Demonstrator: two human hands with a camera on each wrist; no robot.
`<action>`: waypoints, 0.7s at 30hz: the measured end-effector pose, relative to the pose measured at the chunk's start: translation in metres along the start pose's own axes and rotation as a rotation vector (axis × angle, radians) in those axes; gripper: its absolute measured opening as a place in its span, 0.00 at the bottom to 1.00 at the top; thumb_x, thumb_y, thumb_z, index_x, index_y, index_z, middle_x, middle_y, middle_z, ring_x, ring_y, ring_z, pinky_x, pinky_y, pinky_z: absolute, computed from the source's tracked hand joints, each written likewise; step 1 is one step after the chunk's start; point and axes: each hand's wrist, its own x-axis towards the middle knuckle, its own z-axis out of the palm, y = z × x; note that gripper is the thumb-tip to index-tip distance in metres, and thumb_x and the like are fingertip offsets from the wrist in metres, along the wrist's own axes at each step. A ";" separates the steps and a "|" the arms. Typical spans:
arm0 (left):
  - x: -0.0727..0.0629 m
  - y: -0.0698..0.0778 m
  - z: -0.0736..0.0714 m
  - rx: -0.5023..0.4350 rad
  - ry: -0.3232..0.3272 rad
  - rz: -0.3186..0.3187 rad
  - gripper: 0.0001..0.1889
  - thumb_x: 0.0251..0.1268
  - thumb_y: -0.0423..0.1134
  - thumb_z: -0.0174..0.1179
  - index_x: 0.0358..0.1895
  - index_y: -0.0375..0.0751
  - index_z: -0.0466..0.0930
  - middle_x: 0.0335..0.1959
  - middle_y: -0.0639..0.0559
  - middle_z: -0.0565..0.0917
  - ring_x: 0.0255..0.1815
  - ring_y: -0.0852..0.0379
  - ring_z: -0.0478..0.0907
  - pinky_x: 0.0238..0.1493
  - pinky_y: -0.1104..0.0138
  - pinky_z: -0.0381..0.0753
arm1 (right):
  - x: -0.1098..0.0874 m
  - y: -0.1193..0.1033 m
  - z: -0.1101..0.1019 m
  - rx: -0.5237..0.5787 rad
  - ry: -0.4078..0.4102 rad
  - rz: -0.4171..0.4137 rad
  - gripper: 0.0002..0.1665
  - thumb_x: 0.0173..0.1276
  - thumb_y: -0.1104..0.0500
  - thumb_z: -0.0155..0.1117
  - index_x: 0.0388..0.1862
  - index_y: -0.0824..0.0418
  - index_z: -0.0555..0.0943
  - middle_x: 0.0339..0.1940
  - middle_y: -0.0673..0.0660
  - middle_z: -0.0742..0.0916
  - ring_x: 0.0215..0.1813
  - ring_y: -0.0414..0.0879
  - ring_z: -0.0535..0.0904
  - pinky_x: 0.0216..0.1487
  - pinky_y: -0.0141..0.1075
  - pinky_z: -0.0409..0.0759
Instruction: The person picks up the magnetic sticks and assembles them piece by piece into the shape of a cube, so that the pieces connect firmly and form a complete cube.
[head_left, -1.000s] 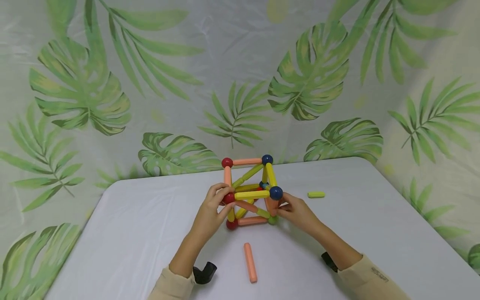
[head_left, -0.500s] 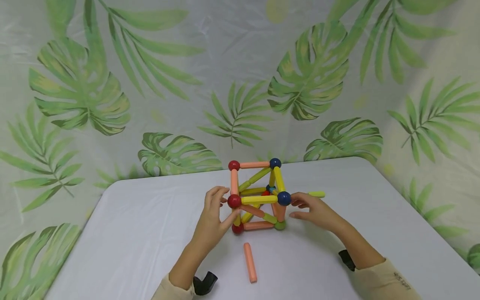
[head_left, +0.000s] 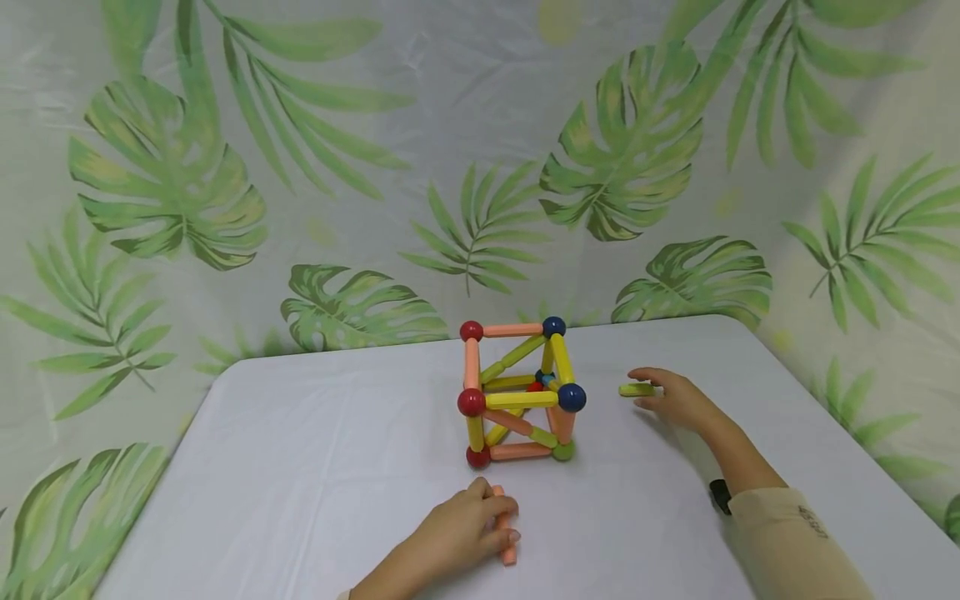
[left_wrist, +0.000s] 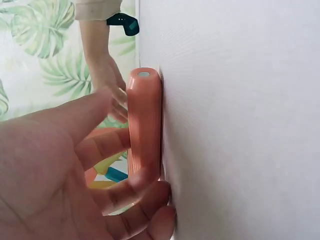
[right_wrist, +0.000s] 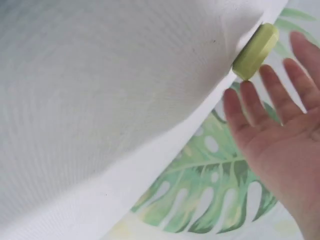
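Observation:
A framework of magnetic sticks and balls [head_left: 519,400] stands on the table, with red, blue and green balls at its corners and yellow and orange sticks between. In front of it my left hand [head_left: 461,529] is over a loose orange stick [head_left: 507,553]. In the left wrist view its bent fingertips reach the orange stick [left_wrist: 145,115], which lies along the table, while a gap shows beside the thumb. To the right, my right hand [head_left: 678,402] reaches to a short green stick [head_left: 634,390]. The right wrist view shows its fingers extended and spread beside the green stick [right_wrist: 256,52].
The white table [head_left: 300,467] has a back edge against a leaf-patterned cloth [head_left: 480,167]. The framework stands between and beyond my two hands. A black wrist device [head_left: 720,497] is on the right forearm.
Both hands have let go of the framework. My left hand has come nearer, down to the orange stick. The right hand has moved right to the green stick. The framework has shifted slightly right.

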 end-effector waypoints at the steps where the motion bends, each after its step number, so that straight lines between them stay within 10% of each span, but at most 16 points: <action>1: -0.001 0.000 0.002 0.011 -0.028 -0.007 0.17 0.57 0.56 0.56 0.46 0.55 0.77 0.31 0.59 0.67 0.25 0.65 0.64 0.23 0.73 0.67 | 0.001 0.002 0.000 0.001 -0.010 0.017 0.26 0.61 0.61 0.61 0.58 0.68 0.69 0.56 0.69 0.72 0.56 0.66 0.65 0.51 0.57 0.65; 11: -0.005 0.003 0.002 0.074 -0.013 0.022 0.10 0.55 0.32 0.61 0.32 0.52 0.71 0.25 0.60 0.64 0.20 0.65 0.62 0.22 0.74 0.65 | 0.001 0.003 0.002 -0.074 -0.060 0.070 0.18 0.60 0.64 0.61 0.48 0.70 0.72 0.36 0.63 0.79 0.38 0.55 0.74 0.35 0.45 0.73; 21: -0.005 -0.008 -0.022 -0.154 -0.001 -0.078 0.08 0.62 0.41 0.57 0.41 0.49 0.68 0.23 0.61 0.71 0.19 0.64 0.66 0.22 0.73 0.68 | -0.007 -0.062 -0.012 0.211 0.320 -0.094 0.22 0.64 0.56 0.59 0.53 0.67 0.73 0.43 0.63 0.81 0.42 0.53 0.79 0.40 0.37 0.78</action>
